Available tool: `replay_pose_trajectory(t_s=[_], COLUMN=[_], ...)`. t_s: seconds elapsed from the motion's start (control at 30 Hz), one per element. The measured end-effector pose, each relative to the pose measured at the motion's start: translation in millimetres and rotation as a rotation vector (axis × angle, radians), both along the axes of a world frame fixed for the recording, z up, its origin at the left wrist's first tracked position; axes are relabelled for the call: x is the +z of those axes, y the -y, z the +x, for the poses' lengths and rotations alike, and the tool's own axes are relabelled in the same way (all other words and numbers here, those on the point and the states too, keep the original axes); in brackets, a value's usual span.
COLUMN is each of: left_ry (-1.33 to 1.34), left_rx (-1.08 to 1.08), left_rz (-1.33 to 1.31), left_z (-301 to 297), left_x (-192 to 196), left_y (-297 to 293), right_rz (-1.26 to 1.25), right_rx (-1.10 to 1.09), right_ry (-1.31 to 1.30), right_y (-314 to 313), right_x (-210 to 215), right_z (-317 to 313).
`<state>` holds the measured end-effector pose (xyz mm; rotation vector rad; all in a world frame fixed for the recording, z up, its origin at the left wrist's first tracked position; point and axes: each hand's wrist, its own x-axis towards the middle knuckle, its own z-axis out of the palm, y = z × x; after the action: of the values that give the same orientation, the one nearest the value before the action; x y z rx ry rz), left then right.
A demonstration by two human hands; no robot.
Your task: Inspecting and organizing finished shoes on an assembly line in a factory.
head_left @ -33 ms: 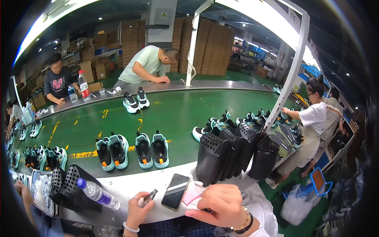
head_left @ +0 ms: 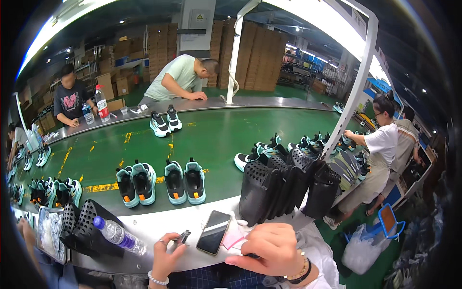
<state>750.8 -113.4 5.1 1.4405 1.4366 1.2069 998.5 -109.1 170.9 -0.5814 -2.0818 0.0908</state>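
My left hand (head_left: 167, 255) is closed around a small metal tool (head_left: 180, 238), its tip pointing up and right; it looks like small clippers, but its exact kind is unclear. My right hand (head_left: 269, 250) is curled, knuckles up, over the white worktop's front edge. A bit of something dark shows under its fingers, too hidden to name. Between the hands lies a phone (head_left: 213, 233) with a dark screen. Pink paper (head_left: 233, 238) sits just beside the phone, close to my right fingers. Left of my left hand, a clear bottle with a purple cap and label (head_left: 119, 235) lies on its side.
Black perforated bins (head_left: 260, 192) stand at the right, others (head_left: 89, 226) at the left. Black and teal sneakers (head_left: 137, 183) stand in pairs on the green conveyor (head_left: 216, 139). Several co-workers work around it. A white post (head_left: 353, 82) rises at the right, near a blue stool (head_left: 387, 221).
Almost nothing differs. The metal tool and my left hand have shifted very slightly, and a little more of the pink paper shows beside my right hand.
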Motion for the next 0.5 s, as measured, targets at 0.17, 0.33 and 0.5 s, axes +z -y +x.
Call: replay_pose_trajectory(t_s=[0.17, 0.33, 0.5], left_ry=[-0.014, -0.321, -0.520], left_rx=[-0.068, -0.181, -0.301], left_rz=[0.514, 0.814, 0.927], left_z=[19, 29, 31], left_x=[101, 162, 177], left_y=[33, 50, 52], right_rz=[0.077, 0.126, 0.120], right_rx=[-0.073, -0.137, -0.153], right_ry=[0.188, 0.341, 0.441], right_y=[5, 13, 19], right_x=[16, 32, 38], right_z=[10, 8, 12])
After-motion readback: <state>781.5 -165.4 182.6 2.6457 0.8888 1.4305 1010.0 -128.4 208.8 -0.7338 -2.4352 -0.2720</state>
